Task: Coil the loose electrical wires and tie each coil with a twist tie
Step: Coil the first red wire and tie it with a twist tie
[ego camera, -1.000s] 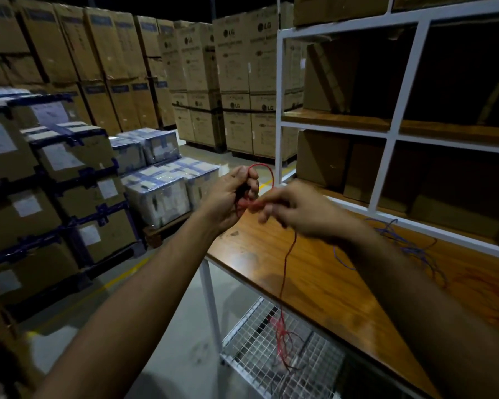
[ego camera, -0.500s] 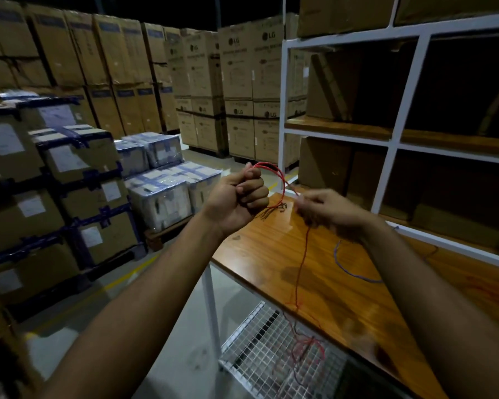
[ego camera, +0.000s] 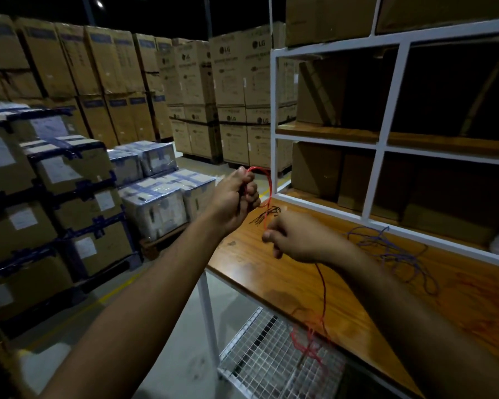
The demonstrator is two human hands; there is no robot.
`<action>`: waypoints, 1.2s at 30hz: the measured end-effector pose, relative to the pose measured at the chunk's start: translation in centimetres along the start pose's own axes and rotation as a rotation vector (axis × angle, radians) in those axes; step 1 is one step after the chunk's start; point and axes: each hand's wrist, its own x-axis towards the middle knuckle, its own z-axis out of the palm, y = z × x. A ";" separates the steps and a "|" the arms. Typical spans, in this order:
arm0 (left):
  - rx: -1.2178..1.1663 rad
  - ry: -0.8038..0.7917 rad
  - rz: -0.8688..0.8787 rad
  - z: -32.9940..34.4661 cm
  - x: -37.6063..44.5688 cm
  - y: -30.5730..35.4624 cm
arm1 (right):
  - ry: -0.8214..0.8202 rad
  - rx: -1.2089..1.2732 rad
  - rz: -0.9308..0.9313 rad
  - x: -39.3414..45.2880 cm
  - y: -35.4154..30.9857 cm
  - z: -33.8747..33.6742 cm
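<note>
My left hand is a fist gripping a small coil of red wire, whose loop arcs out to the right of the fist. My right hand sits just below and right of it, pinching the same red wire; the free length drops from that hand over the table edge down to a tangle on the wire-mesh shelf. A small bunch of dark twist ties lies on the wooden table between the hands. A loose blue wire sprawls on the table to the right.
A white metal shelf frame with cardboard boxes stands behind the table. Stacked cartons and wrapped pallets fill the left across a concrete aisle. A white table leg stands below the near corner.
My right hand has dropped lower along the red wire, away from the left fist. The loop at my left hand has grown, and the hanging length has been drawn up a little.
</note>
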 end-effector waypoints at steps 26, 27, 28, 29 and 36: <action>-0.364 -0.259 -0.196 0.9 -2.1 0.7 | -0.225 0.862 0.011 2.4 11.4 0.1; -0.348 -0.258 -0.194 0.8 -2.1 0.7 | -0.225 0.916 0.051 2.4 12.1 1.0; -0.331 -0.253 -0.192 0.9 -2.1 0.7 | -0.200 0.947 0.092 2.3 12.2 1.7; -0.318 -0.246 -0.188 0.9 -2.1 0.5 | -0.149 0.947 0.125 2.4 12.0 2.4; -0.364 -0.211 -0.110 0.4 -0.7 1.1 | -0.003 0.340 0.045 1.7 8.9 3.0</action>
